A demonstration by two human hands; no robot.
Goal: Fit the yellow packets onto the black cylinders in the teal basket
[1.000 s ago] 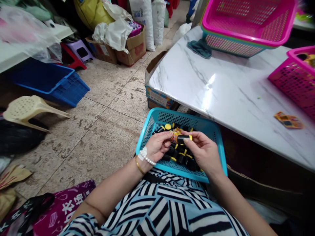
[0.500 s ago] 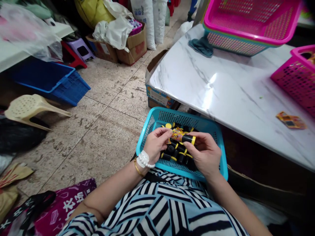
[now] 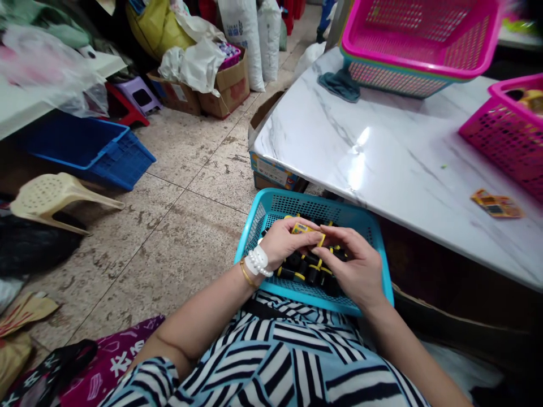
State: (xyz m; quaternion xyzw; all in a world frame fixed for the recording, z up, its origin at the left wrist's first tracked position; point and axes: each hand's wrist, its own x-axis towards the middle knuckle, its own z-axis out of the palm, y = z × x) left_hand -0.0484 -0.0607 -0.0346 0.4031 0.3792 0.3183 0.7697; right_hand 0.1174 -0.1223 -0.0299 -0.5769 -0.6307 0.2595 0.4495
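A small black canister with a yellow cap, now mostly covered by a yellow printed label (image 3: 302, 229), is held between both hands. My left hand (image 3: 280, 243) grips it from the left, thumb across the label. From the right, the fingers and thumb of my right hand (image 3: 358, 265) pinch its other end. Below the hands, several black canisters (image 3: 314, 275) with yellow caps lie loose in a turquoise plastic basket (image 3: 249, 229) at my lap. Fingers hide much of the held piece.
A marble-patterned table (image 3: 305, 135) stands ahead to the right. On it are printed labels (image 3: 496, 204), a dark cloth (image 3: 339, 85), stacked baskets (image 3: 418, 59) and a pink basket (image 3: 504, 133). To the left are a cream stool (image 3: 46, 195) and a blue crate (image 3: 123, 152).
The label now lies around the canister, hiding its black body. My left hand has moved right, closer to my right hand, and its thumb now lies over the label.
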